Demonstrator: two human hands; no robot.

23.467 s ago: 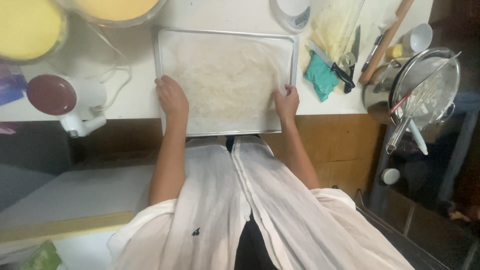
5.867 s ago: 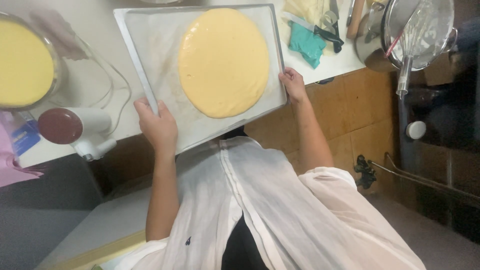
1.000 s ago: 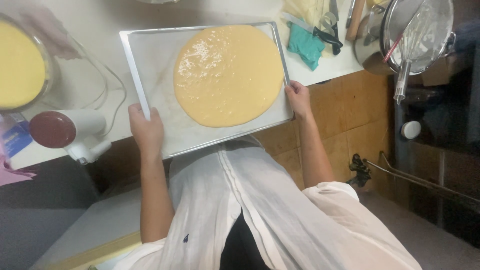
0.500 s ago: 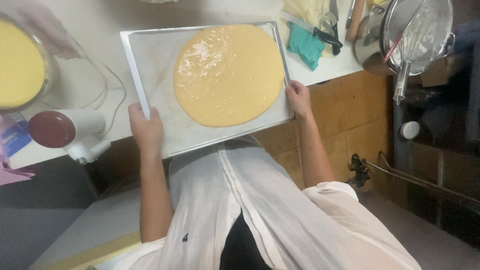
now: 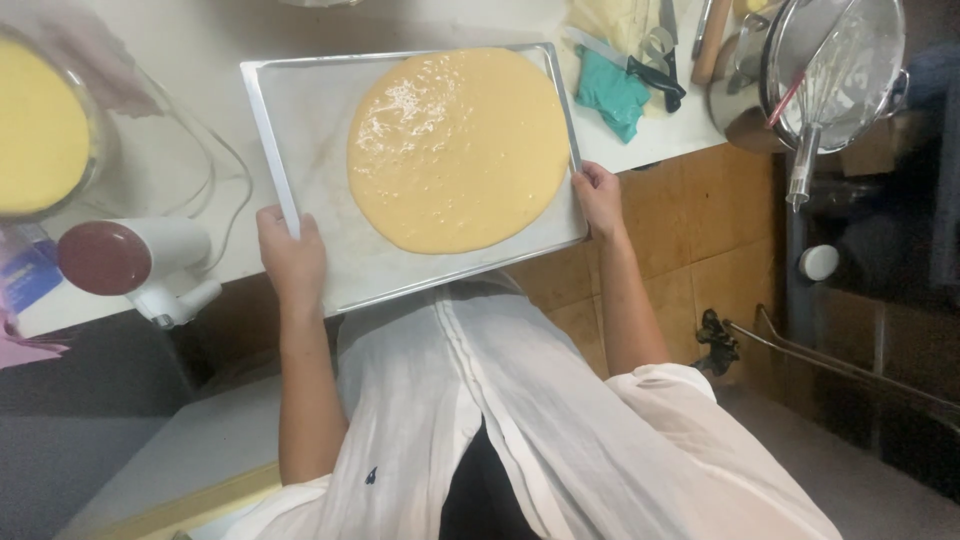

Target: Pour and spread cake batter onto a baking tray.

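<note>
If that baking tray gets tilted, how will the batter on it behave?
The batter looks glossy and wet, so it would likely flow toward the low side. The tray has a shallow rim, so spilling seems possible. Both hands, left and right, grip opposite edges.

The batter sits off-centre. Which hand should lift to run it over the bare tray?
Probably the right hand: the batter pools by it, and the bare tray lies toward the left hand.
</note>
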